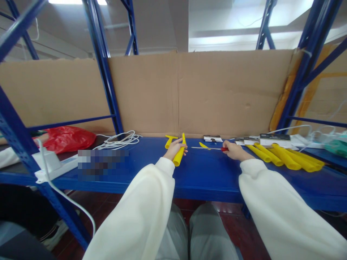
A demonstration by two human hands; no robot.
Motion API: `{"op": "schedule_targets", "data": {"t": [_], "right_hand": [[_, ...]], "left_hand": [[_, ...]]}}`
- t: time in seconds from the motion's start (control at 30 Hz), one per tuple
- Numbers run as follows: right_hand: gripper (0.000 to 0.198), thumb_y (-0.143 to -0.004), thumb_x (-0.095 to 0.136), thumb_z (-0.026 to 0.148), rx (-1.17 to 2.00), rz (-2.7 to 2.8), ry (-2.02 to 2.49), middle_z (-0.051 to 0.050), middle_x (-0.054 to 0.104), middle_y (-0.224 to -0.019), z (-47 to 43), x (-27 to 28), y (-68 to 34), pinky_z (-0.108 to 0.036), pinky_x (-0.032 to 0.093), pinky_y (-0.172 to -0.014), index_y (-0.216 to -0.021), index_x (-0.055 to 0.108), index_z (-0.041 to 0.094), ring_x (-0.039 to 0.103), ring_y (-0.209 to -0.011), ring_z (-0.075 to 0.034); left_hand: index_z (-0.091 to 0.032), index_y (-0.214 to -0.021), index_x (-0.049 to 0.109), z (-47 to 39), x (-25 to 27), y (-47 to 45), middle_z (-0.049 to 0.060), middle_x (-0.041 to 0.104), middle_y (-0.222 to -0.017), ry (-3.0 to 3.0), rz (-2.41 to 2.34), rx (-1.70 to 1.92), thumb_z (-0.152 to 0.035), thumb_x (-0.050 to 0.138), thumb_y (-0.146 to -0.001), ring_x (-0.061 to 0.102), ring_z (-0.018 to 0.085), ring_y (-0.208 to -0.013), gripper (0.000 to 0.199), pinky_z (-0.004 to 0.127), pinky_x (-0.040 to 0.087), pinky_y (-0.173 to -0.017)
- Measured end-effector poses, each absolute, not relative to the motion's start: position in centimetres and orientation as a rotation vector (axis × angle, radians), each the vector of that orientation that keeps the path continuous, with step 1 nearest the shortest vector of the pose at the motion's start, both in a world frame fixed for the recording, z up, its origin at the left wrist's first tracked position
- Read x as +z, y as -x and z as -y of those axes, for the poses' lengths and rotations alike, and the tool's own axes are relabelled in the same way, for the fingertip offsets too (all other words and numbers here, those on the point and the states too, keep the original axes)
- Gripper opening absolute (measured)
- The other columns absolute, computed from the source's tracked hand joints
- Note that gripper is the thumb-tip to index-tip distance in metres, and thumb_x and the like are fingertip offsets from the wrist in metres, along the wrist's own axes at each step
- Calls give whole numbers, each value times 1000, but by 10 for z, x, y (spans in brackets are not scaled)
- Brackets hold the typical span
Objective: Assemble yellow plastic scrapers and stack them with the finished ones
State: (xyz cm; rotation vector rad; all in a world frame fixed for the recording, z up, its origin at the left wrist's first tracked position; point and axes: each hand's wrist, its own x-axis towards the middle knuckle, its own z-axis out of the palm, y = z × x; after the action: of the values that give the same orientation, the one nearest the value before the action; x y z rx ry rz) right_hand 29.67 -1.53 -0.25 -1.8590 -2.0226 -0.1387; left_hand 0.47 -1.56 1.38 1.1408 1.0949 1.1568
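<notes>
My left hand [173, 150] is closed round a tapered yellow tube [178, 158], its wide round end toward me and its narrow end pointing away. Just behind that hand lies a yellow T-shaped piece [168, 142] on the blue shelf. In my right hand [235, 150] is a screwdriver [208, 148] with a red handle, the fingers wrapped on the handle. Its long metal shaft points left, toward the tube but apart from it. A small flat yellow piece [202, 145] rests by the shaft's far side.
Several yellow tubes [287, 159] lie side by side at right, before black-and-white boxes [275, 140]. A similar box [213, 138] sits at the back. Cardboard [217, 94] walls the rear. At left are a coiled white cable [124, 140], a power strip [65, 165] and a red bag [69, 139].
</notes>
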Motion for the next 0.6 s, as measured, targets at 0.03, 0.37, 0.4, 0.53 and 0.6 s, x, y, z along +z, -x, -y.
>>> {"op": "schedule_targets", "data": {"t": [0.03, 0.37, 0.4, 0.53, 0.6], "right_hand": [[13, -76, 59, 16, -137, 1997, 1863, -4, 68, -79, 16, -1, -297, -33, 43, -71, -82, 52, 25, 63, -76, -23], [12, -79, 58, 18, -160, 1956, 1742, -4, 69, -82, 13, -1, -295, -32, 44, -71, -87, 52, 25, 64, -77, -23], [12, -79, 58, 18, -166, 1960, 1738, -4, 69, -81, 12, -2, -295, -32, 44, -71, -87, 52, 25, 64, -76, -22], [13, -79, 58, 16, -186, 1968, 1740, -3, 69, -81, 13, -2, -296, -29, 43, -68, -86, 51, 24, 64, -74, -21], [13, -80, 57, 16, -187, 1968, 1744, -3, 69, -82, 15, -1, -296, -29, 42, -66, -86, 50, 24, 64, -74, -20]], "left_hand": [[-13, -151, 36, 16, 14, -5, 1, 66, -71, -1143, -1098, 1159, -3, 58, -84, 59, 10, -45, 71, 17, 46, -40], [-12, -151, 36, 19, 13, -8, 3, 69, -72, -1214, -1029, 1090, -6, 65, -82, 60, 11, -46, 75, 18, 46, -40], [-11, -151, 36, 20, 14, -8, 3, 69, -71, -1218, -1027, 1085, -5, 64, -82, 60, 11, -46, 75, 18, 45, -40], [-11, -152, 35, 23, 15, -9, 3, 69, -71, -1233, -1034, 1073, -3, 60, -83, 60, 11, -47, 74, 17, 45, -39], [-12, -152, 35, 24, 15, -9, 4, 70, -73, -1240, -1035, 1071, -3, 60, -84, 61, 11, -48, 73, 17, 45, -40]]}}
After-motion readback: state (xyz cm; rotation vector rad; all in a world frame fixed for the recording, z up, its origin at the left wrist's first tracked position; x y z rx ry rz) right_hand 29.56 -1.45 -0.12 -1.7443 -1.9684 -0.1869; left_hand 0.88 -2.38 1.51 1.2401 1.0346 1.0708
